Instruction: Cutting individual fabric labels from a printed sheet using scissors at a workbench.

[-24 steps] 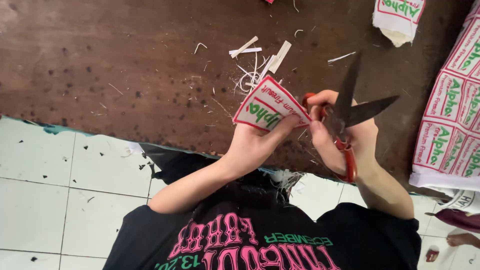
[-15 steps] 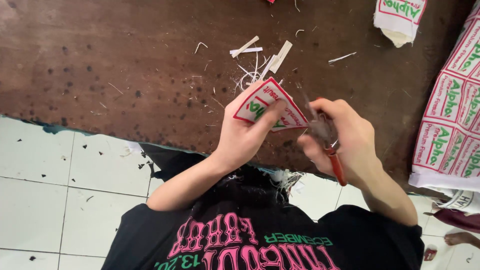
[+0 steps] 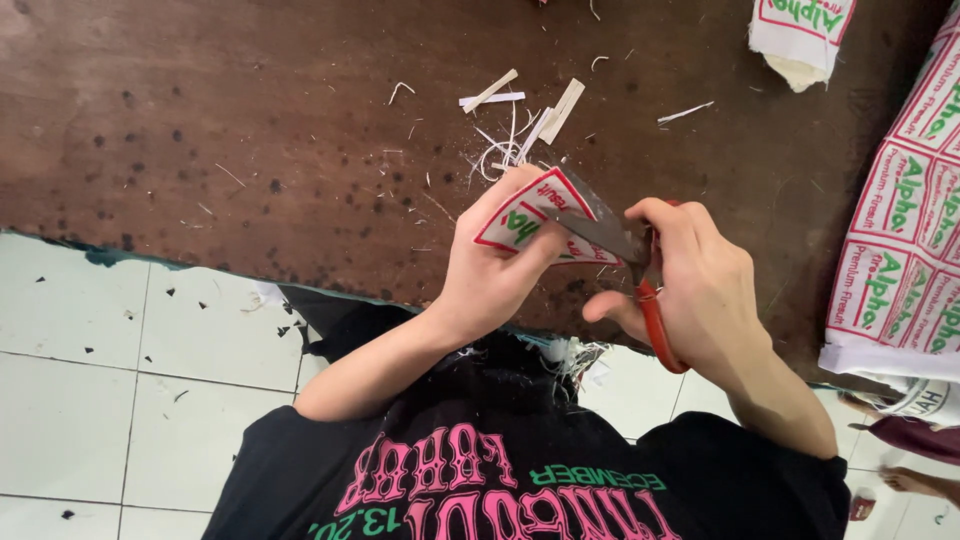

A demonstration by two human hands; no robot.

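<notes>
My left hand (image 3: 495, 270) pinches a small white label (image 3: 530, 215) with a red border and green lettering, held over the edge of the dark brown table (image 3: 250, 130). My right hand (image 3: 700, 290) grips red-handled scissors (image 3: 640, 270). Their dark blades lie across the label's upper right edge and look closed or nearly closed on it. Both hands are close together, almost touching, just above the table's near edge.
White strips and thin offcuts (image 3: 520, 110) lie scattered on the table beyond the hands. A sheet of uncut printed labels (image 3: 900, 230) hangs over the right side, and another folded piece (image 3: 800, 35) sits at the top right. Below is a white tiled floor (image 3: 90, 400).
The scissors, wide open and off to the right before, have swung in and closed across the label. My left hand has turned the label and shifted it slightly right.
</notes>
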